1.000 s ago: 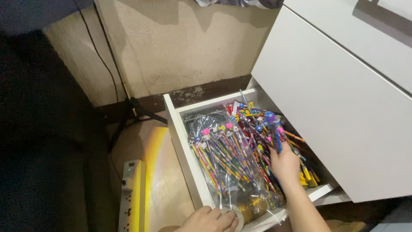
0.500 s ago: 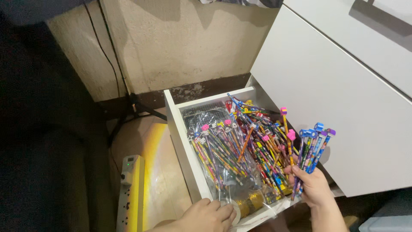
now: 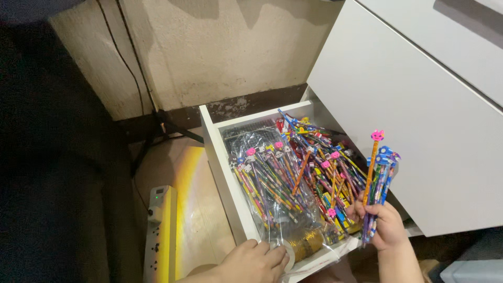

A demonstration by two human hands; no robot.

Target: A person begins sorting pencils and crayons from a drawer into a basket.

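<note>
Right hand (image 3: 387, 226) grips pencil bunch (image 3: 378, 183); left hand (image 3: 255, 259) flat on clear packet (image 3: 272, 188).

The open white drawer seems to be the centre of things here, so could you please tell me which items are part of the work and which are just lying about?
In use:
- right hand gripping a bunch of topper pencils
- left hand on the drawer front
- loose pencils
- clear bag of pencils

Lying about:
- power strip
- black cable
- white cabinet

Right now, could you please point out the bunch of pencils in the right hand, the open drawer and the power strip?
bunch of pencils (image 3: 378, 181), head view, mid shafts.
open drawer (image 3: 220, 173), head view, left wall.
power strip (image 3: 161, 230), head view, top face.
</note>
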